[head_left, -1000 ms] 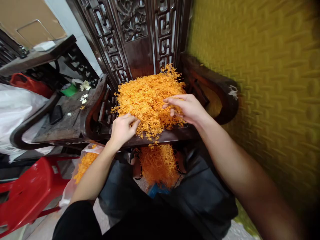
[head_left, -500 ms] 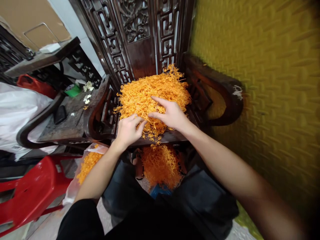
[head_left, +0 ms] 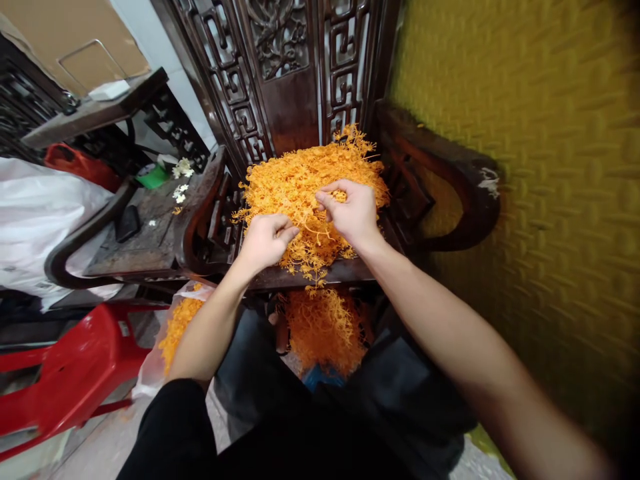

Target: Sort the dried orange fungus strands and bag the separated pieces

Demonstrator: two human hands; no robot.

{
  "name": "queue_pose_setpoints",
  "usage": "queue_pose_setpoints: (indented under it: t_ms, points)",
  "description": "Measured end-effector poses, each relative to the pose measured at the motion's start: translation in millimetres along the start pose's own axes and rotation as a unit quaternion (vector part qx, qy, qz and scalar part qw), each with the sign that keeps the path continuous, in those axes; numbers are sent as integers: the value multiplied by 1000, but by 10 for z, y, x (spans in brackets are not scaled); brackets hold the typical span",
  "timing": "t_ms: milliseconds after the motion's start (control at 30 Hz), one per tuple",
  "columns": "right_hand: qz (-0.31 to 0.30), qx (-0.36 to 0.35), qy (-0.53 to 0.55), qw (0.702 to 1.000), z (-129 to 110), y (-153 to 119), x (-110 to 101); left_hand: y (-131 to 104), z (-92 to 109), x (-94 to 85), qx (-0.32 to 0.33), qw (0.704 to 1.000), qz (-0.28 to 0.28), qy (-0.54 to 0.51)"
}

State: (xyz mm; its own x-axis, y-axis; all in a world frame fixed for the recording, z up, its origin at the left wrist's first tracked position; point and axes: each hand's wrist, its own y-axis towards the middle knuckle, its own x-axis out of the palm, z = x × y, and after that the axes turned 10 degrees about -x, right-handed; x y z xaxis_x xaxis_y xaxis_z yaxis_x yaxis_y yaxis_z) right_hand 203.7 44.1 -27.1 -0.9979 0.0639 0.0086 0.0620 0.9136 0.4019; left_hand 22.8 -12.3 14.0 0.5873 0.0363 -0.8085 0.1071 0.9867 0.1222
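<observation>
A heap of orange plastic branching sprigs (head_left: 290, 177) covers the seat of a dark carved wooden chair (head_left: 290, 117). At its front left, my left hand (head_left: 267, 240) is closed in a pinch, and a thin orange sprig (head_left: 320, 233) reaches right from its fingertips. My right hand (head_left: 353, 210) hovers over the right side of the heap, thumb and fingers pressed together. Whatever lies in that pinch is too small to make out. Below the seat, between my legs, more orange stems (head_left: 325, 333) fill a blue bag (head_left: 323, 378).
Left of my legs stands a plastic bag of orange pieces (head_left: 180, 327) beside a red plastic chair (head_left: 83, 360). A second wooden chair (head_left: 135, 257) holds green tape (head_left: 153, 176), a black object (head_left: 127, 223) and white blossoms (head_left: 180, 193). A yellow textured sheet (head_left: 525, 133) rises at right.
My right hand has gone from stretched fingers to a pinch and moved slightly up and right. My left fingers have closed together. The whole view has shifted a little.
</observation>
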Motion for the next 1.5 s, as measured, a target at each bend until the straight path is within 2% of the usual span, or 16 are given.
queue_pose_setpoints:
  t_ms: [67, 133, 233, 300, 367, 467, 533, 633, 733, 900, 967, 1033, 1133, 1233, 1333, 1500]
  points:
    - [10, 38, 42, 998, -19, 56, 33, 57, 11, 0, -21, 1000, -7, -8]
    - [29, 76, 81, 993, -25, 165, -43, 79, -26, -2, -35, 999, -21, 6]
    - [132, 120, 118, 977, 24, 393, -381, 69, -174, -12, -63, 995, -64, 34]
    - [170, 128, 158, 964, 75, 499, -641, 73, -302, -6, -86, 995, -49, 12]
    - [108, 163, 187, 963, 106, 503, -794, 113, -415, 24, -97, 993, 19, -64]
    - [-29, 189, 211, 958, 73, 359, -747, 212, -520, 102, -116, 958, 87, -246]
    - [-70, 190, 222, 954, 7, 256, -614, 266, -544, 147, -154, 915, 74, -366]
    - [-78, 209, 255, 941, -88, 164, -437, 310, -532, 176, -194, 850, 27, -490]
    - [-122, 214, 279, 928, -123, 88, -323, 330, -502, 170, -202, 814, 2, -545]
    - [-215, 175, 192, 941, -74, -68, -201, 320, -466, 120, -169, 796, -26, -580]
    - [-216, 114, 106, 964, -59, -108, -184, 293, -449, 95, -133, 803, -36, -580]
    - [-202, 20, 11, 979, -59, -133, -177, 256, -427, 87, -101, 824, -33, -557]
    - [-188, -72, -65, 977, -76, -172, -157, 203, -383, 129, -88, 840, -13, -536]
    - [-194, -105, -66, 973, -89, -220, -109, 171, -342, 210, -93, 827, -8, -555]
    - [-181, -140, -48, 972, -93, -247, -62, 158, -313, 270, -93, 829, -22, -550]
    - [-129, -117, -55, 983, -95, -214, -61, 125, -263, 301, -96, 840, -42, -532]
